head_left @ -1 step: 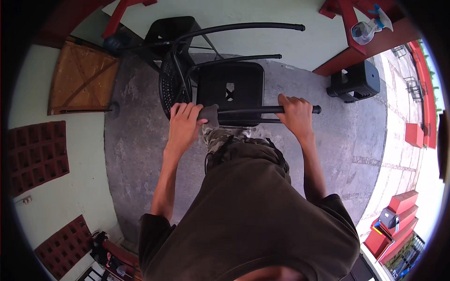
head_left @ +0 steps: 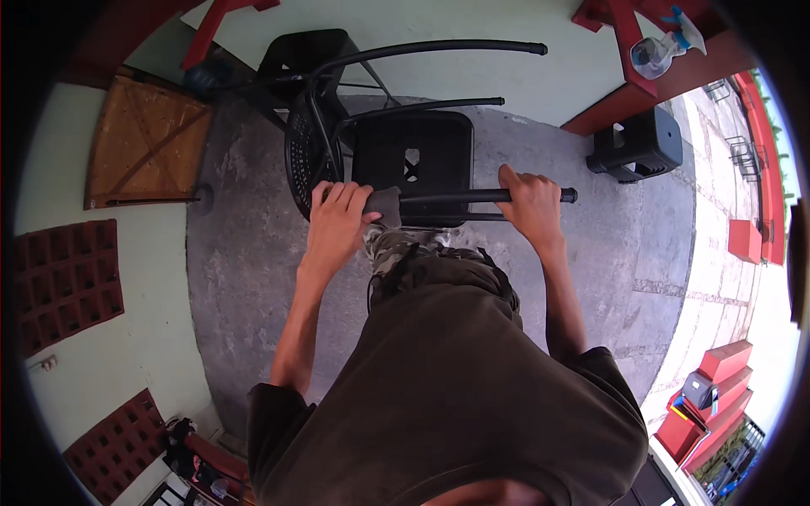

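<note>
A black metal chair [head_left: 302, 156] with a perforated round panel lies on its side, its tubular legs pointing right. My left hand [head_left: 336, 223] is closed around a dark grey cloth [head_left: 385, 206], which wraps the nearest chair leg [head_left: 451, 197]. Toward that leg's capped end, my right hand [head_left: 533, 209] grips the bare tube, thumb up. Beneath the legs sits a black square stool [head_left: 443, 152] with a cut-out in its top. Whether the chair rests on this stool, I cannot tell.
Another black stool [head_left: 312, 51] stands behind the chair, against the wall. A black step stool [head_left: 639, 145] is at the right. On a red ledge at upper right is a spray bottle [head_left: 658, 56]. A wooden panel [head_left: 148, 142] leans at the left wall.
My left hand and the cloth have shifted slightly right along the chair leg. My right hand stays on the leg's end.
</note>
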The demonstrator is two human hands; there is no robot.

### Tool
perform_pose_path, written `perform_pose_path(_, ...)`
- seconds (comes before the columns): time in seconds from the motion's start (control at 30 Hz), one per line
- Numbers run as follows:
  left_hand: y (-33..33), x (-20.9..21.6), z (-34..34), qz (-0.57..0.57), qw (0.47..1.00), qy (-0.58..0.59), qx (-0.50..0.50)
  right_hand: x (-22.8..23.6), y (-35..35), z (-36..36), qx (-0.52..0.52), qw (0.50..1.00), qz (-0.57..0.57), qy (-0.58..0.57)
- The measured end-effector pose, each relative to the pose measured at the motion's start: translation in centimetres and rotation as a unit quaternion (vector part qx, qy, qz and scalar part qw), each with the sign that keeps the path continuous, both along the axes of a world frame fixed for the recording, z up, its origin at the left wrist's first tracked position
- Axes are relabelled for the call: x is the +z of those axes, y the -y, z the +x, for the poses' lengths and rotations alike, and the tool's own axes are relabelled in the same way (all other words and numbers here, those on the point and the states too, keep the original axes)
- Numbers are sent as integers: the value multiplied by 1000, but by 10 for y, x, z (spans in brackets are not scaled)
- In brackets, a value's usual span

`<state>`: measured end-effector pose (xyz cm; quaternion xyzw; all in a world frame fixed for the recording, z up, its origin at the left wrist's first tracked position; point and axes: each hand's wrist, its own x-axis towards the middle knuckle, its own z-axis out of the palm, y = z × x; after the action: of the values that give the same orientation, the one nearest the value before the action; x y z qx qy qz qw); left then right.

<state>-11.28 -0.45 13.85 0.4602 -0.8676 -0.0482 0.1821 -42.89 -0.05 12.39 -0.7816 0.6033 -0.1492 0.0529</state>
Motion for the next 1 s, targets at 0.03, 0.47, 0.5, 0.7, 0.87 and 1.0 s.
perform_pose_path(0.03, 4, 6, -16, 4, 999, 37, -21, 2, 0, 2, -2, 1000, 2, -2)
perform_pose_path(0.47, 16, -8, -134, 70, 989, -18, -132, 37, -24, -59, -53, 998, 32, 9)
perform_pose_path(0.5, 14, -9, -132, 76, 989, -29, -125, 31, -21, -66, -63, 997, 33, 6)
perform_pose_path(0.7, 20, -6, -161, 118, 983, 18, -139, -15, -18, -71, -149, 900, 126, 389)
perform_pose_path(0.87, 17, -22, -236, 22, 990, 6, -137, -30, -13, -68, -144, 931, -4, 335)
perform_pose_path(1.0, 25, -24, -223, 33, 985, -36, -167, -30, -9, -70, -160, 921, -33, 354)
